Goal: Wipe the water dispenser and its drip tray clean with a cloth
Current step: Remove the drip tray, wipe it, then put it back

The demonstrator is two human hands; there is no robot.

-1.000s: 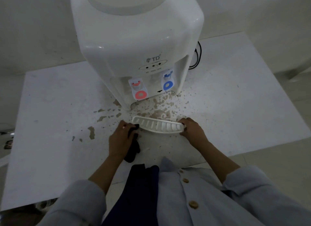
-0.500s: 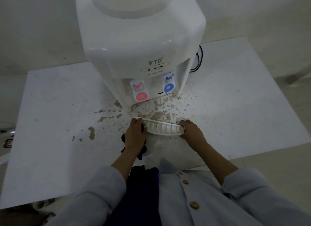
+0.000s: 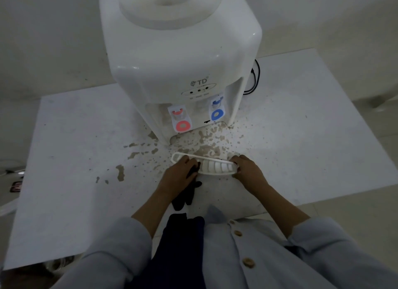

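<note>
a person in a pale button-up shirt [image 3: 254,254] leans over a white table [image 3: 71,159], holding a white slotted drip tray [image 3: 217,167] between both hands, just in front of a white water dispenser [image 3: 178,58]. the tray is out of the dispenser, tilted up on its edge with its slots facing the person, near the table's front edge. the left hand [image 3: 179,176] is curled round a black cloth [image 3: 186,194] and presses it against the left part of the tray; the loose end of the cloth hangs below the hand toward the person. the right hand [image 3: 247,170] grips the right end of the tray, fingers wrapped over its rim. the dispenser stands toward the back of the table, showing a "td" mark on its front, a red tap [image 3: 179,119] on the left and a blue tap [image 3: 217,110] on the right, above the open recess at its base. brown splashes and stains [image 3: 206,140] are scattered on the table in front of the dispenser and trail off to the left, some of them lying right behind the tray. a black cord [image 3: 255,77] loops out from behind the dispenser on its right side
</note>
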